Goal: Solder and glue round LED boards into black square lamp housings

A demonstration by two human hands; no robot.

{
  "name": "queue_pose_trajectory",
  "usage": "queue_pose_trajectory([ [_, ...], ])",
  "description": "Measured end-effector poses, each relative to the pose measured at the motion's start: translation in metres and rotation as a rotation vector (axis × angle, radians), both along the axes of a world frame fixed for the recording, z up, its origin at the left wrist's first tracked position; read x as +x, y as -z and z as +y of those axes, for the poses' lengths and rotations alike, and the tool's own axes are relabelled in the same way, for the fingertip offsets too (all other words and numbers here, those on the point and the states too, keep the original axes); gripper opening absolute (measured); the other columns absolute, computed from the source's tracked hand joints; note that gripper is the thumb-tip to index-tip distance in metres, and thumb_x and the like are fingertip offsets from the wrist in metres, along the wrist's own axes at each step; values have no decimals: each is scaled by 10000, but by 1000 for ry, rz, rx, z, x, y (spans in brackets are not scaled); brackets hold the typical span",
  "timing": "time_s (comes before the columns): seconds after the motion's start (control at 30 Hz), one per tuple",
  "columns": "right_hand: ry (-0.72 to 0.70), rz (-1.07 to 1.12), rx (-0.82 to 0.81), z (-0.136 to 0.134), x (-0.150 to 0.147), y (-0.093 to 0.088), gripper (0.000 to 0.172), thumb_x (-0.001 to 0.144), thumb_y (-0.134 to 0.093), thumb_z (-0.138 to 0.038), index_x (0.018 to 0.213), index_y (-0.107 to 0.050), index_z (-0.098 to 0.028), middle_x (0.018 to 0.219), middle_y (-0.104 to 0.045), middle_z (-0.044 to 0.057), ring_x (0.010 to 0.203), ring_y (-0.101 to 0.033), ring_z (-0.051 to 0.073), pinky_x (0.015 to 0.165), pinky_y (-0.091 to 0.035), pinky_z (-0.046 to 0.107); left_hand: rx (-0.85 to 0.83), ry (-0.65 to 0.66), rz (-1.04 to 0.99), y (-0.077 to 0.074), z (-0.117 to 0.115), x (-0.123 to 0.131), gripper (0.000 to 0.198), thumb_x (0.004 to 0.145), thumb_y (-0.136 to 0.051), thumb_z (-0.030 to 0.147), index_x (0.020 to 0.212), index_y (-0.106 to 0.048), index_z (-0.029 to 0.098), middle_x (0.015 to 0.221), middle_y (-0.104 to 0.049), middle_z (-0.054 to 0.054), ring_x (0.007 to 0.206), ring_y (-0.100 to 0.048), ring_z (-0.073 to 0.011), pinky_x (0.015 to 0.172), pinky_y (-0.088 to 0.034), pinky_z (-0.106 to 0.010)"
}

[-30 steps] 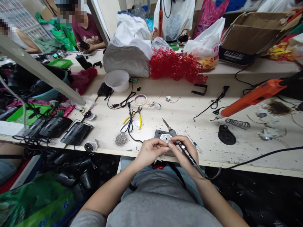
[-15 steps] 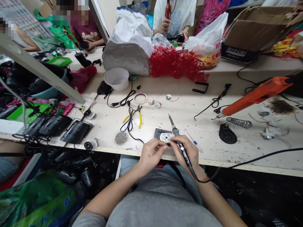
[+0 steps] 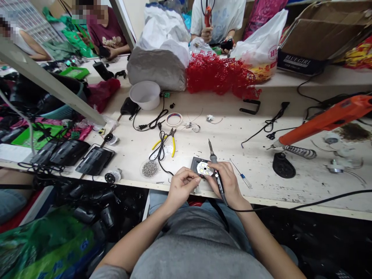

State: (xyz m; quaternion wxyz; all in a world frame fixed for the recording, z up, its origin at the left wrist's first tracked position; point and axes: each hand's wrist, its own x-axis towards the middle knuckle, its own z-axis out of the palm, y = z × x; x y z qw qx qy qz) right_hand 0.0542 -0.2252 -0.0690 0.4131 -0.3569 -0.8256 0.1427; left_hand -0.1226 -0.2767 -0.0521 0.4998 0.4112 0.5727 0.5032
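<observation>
My right hand (image 3: 228, 182) grips a soldering iron (image 3: 219, 182), its bare tip pointing away from me over the table. The fingertips of that hand also touch the edge of a round white LED board (image 3: 202, 168) with yellow spots. The board lies on a dark, square-edged plate (image 3: 196, 162), partly covered by my fingers. My left hand (image 3: 181, 188) is closed in a pinch at the near edge of the board. What sits between its fingertips is too small to make out. A small pale piece (image 3: 197, 190) shows just below them.
Left of my hands are yellow-handled cutters (image 3: 173, 145) and a dish of small metal pieces (image 3: 149, 169). A screwdriver (image 3: 241, 174) lies to the right, with an orange electric screwdriver (image 3: 322, 121) and a coiled spring holder (image 3: 299, 151) beyond. Co-workers sit across the table.
My right hand has shifted slightly along the board with the soldering iron, and more of the white board shows. My left fingers stay pinched near its edge. The view has moved a little.
</observation>
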Motion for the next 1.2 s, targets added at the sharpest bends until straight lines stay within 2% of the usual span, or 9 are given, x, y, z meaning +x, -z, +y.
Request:
queue_pose_trajectory([
  [0.13,42,64,45,2,-8,3,296,904,-660,-155,1166,-556,-242,1080,-709,95,934,-594,258,807,-527,417,-4,-93,0,6,3,0,207,676,-817,376,703,-757,180,858,-565,-34,672,-562,-109,566,-472,-231],
  [0.27,63,34,62,0,-11,8,269,914,-652,-185,1168,-576,-232,1083,-715,96,946,-598,263,829,-522,431,10,-82,110,8,4,-2,124,706,-783,310,699,-766,187,857,-544,-27,655,-540,-93,570,-471,-222],
  [0.43,17,4,38,-5,-4,7,311,911,-675,-218,1206,-576,-213,1158,-704,129,1022,-601,285,872,-525,469,54,-68,280,8,3,0,60,756,-728,217,717,-760,184,920,-542,-42,685,-565,-103,585,-506,-229],
  [0.6,67,69,14,-12,13,-5,316,968,-581,-213,1283,-595,-233,1113,-699,114,986,-631,263,842,-532,431,115,-40,453,5,-1,5,87,786,-692,162,720,-745,180,1085,-564,-81,865,-630,-164,640,-533,-251],
  [0.73,57,172,-104,-26,32,-18,364,1024,-488,-347,1344,-612,-228,1010,-668,100,883,-630,236,752,-525,386,74,-42,504,4,-2,7,92,786,-707,147,714,-746,187,1137,-572,-80,910,-632,-182,708,-545,-285],
  [0.83,34,262,-163,-38,43,-28,373,1027,-480,-391,1318,-655,-237,887,-653,67,788,-620,211,683,-512,355,40,-56,492,7,-2,7,87,765,-724,140,701,-752,191,1146,-568,-82,953,-633,-200,739,-549,-300],
  [0.97,-5,320,-241,-49,51,-37,307,1011,-516,-287,1251,-706,-255,786,-679,30,690,-632,177,634,-512,319,14,-68,484,7,-1,7,75,761,-736,159,709,-767,204,1192,-561,-87,1010,-620,-221,809,-553,-338],
  [1.2,-14,310,-299,-52,56,-36,309,974,-555,-201,1219,-722,-287,908,-756,24,658,-686,152,641,-540,299,-48,-35,508,2,0,8,86,786,-729,183,721,-774,217,1204,-573,-90,1087,-610,-260,884,-544,-392],
])
